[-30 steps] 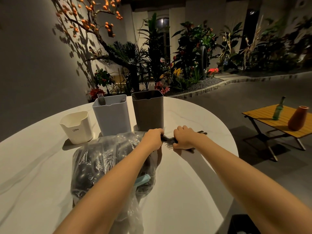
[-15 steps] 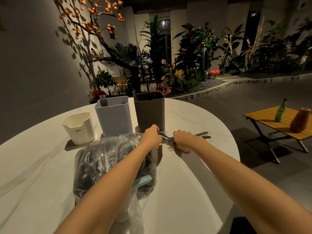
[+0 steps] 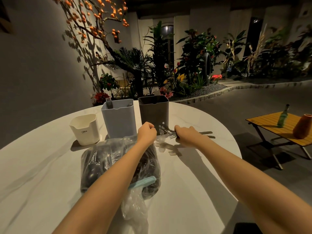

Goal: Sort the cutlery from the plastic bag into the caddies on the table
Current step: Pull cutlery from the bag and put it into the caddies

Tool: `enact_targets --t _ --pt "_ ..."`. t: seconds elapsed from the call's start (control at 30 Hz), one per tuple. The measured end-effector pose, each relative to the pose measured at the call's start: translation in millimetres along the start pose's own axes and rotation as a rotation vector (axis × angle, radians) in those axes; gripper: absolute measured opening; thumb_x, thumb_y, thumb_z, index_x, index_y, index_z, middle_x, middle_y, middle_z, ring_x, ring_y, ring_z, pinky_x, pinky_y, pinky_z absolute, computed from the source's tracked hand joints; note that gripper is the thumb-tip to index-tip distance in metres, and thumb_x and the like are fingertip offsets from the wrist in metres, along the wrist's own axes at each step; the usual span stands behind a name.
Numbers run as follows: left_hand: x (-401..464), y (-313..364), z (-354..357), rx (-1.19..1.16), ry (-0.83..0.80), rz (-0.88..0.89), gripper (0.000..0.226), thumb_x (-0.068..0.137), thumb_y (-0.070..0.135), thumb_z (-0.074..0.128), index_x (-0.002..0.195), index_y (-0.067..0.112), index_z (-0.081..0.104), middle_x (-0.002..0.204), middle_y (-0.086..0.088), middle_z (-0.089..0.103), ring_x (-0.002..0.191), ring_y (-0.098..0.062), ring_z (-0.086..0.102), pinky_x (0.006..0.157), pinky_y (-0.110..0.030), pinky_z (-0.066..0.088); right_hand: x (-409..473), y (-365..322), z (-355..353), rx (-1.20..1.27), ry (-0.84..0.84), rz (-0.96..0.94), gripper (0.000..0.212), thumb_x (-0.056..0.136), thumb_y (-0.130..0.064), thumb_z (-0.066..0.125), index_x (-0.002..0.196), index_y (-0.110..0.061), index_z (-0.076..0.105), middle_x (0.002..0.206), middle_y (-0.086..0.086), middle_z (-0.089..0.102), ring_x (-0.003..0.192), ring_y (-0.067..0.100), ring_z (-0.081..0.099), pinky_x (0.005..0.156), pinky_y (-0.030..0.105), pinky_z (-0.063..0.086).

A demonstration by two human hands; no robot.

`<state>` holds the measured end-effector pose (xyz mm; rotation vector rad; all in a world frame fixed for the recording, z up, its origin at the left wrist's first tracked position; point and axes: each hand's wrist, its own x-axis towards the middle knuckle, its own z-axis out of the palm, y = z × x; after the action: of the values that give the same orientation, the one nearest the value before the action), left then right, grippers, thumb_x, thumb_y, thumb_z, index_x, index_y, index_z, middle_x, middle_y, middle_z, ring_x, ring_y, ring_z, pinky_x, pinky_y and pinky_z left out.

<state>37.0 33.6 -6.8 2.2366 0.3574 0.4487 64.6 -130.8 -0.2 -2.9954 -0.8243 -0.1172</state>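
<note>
My right hand (image 3: 185, 135) grips a bunch of metal forks (image 3: 166, 131) just above the white table (image 3: 42, 166), tines pointing left, handles sticking out to the right. My left hand (image 3: 146, 133) is curled in a loose fist just left of the tines, apart from them, holding nothing I can see. Under my left forearm lies the clear plastic bag (image 3: 104, 161) of dark cutlery with a pale blue clip (image 3: 143, 182). Behind stand three caddies: a short white one (image 3: 85, 130), a tall pale blue one (image 3: 119, 119) with forks in it, and a dark grey one (image 3: 154, 112).
The round table's far and right edges curve close behind the caddies and beside my right arm. To the right, lower down, a wooden slatted side table (image 3: 276, 125) carries a green bottle (image 3: 283, 116) and an orange vase (image 3: 302, 126). Plants line the wall behind.
My hands have drawn apart: the left has let go of the fork ends and pulled back leftward. The right has lifted the forks slightly, tines now raised off the table.
</note>
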Motion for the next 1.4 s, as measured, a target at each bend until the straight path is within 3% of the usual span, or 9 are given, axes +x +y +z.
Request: enact_targets --t 0.17,0.27,0.37,0.5,0.7,1.07,1.17,1.3,1.4 --pt "-1.8 -1.8 -7.2 -0.038 -0.067 -0.069 0.030 0.100 0.012 0.039 0.129 0.009 0.046 0.123 -0.012 0.054 0.103 -0.027 0.058 0.091 -0.038 0.052 -1.8 -7.6 -8.0 0.208 -0.031 -0.004 0.011 0.099 -0.019 0.045 0.104 -0.014 0.036 0.091 0.009 0.051 0.073 0.021 0.047 0.056 0.026 0.035" --pt "-5.9 -0.2 -8.1 -0.012 -0.137 -0.079 0.033 0.102 0.015 0.039 0.132 0.007 0.047 0.123 -0.013 0.055 0.088 -0.021 0.055 0.081 -0.034 0.054 -4.6 -14.0 -13.5 0.256 -0.033 -0.013 0.012 0.099 -0.018 0.045 0.101 -0.016 0.033 0.091 0.007 0.049 0.075 0.022 0.045 0.054 0.025 0.031" --pt "-8.5 1.1 -9.7 -0.115 -0.127 -0.100 0.031 0.103 0.017 0.039 0.131 0.008 0.048 0.117 -0.012 0.056 0.098 -0.025 0.059 0.089 -0.036 0.054 -3.8 -20.0 -17.3 0.366 -0.020 -0.008 0.011 0.098 -0.015 0.048 0.100 -0.015 0.037 0.092 0.007 0.049 0.078 0.022 0.045 0.055 0.023 0.031" --pt "-13.6 8.2 -17.3 -0.466 -0.214 -0.213 0.042 0.105 0.032 0.033 0.122 0.001 0.054 0.094 -0.009 0.062 0.074 -0.018 0.057 0.067 -0.031 0.051 1.1 -26.2 -20.5 0.605 -0.036 0.001 0.007 0.097 -0.012 0.051 0.101 -0.011 0.045 0.082 0.005 0.049 0.071 0.016 0.045 0.058 0.021 0.037" --pt "-22.0 6.6 -28.3 -0.593 -0.376 -0.237 0.043 0.102 0.039 0.041 0.117 0.004 0.059 0.111 -0.013 0.067 0.103 -0.024 0.065 0.087 -0.037 0.056 -1.3 -38.0 -33.5 0.833 -0.143 -0.038 0.021 0.101 -0.026 0.047 0.088 -0.011 0.052 0.067 0.006 0.052 0.051 0.013 0.044 0.042 0.020 0.036" --pt "-16.3 0.6 -49.4 -0.885 -0.099 -0.304 0.017 0.096 0.022 0.057 0.092 0.009 0.068 0.080 -0.005 0.065 0.071 -0.014 0.059 0.067 -0.026 0.053 1.9 -47.3 -43.8 1.152 -0.245 -0.077 0.021 0.098 -0.026 0.052 0.090 -0.008 0.059 0.077 0.006 0.066 0.054 0.011 0.056 0.054 0.020 0.048" --pt "-16.0 -1.4 -53.2 -0.801 0.021 -0.257 0.022 0.095 0.019 0.060 0.107 0.001 0.060 0.088 -0.008 0.062 0.070 -0.014 0.057 0.059 -0.020 0.052 3.2 -48.1 -42.8 1.141 -0.226 -0.077 0.015 0.097 -0.020 0.056 0.091 -0.006 0.059 0.080 0.010 0.066 0.053 0.012 0.056 0.054 0.021 0.048" --pt "-16.7 -5.5 -53.1 -0.182 0.322 -0.047 0.055 0.092 0.017 0.059 0.136 0.008 0.028 0.139 -0.016 0.026 0.120 -0.031 0.038 0.096 -0.041 0.042 4.5 -50.0 -42.9 1.221 -0.206 -0.056 0.016 0.096 -0.018 0.057 0.088 -0.004 0.060 0.076 0.008 0.064 0.050 0.010 0.052 0.050 0.019 0.044" --pt "-18.8 -10.1 -56.6 0.255 0.352 0.244 0.041 0.090 0.003 0.049 0.128 0.013 0.044 0.140 -0.014 0.025 0.129 -0.031 0.028 0.105 -0.043 0.035 5.6 -51.6 -44.5 1.240 -0.182 -0.043 0.017 0.096 -0.018 0.056 0.087 -0.004 0.060 0.073 0.006 0.064 0.049 0.010 0.050 0.050 0.020 0.041"
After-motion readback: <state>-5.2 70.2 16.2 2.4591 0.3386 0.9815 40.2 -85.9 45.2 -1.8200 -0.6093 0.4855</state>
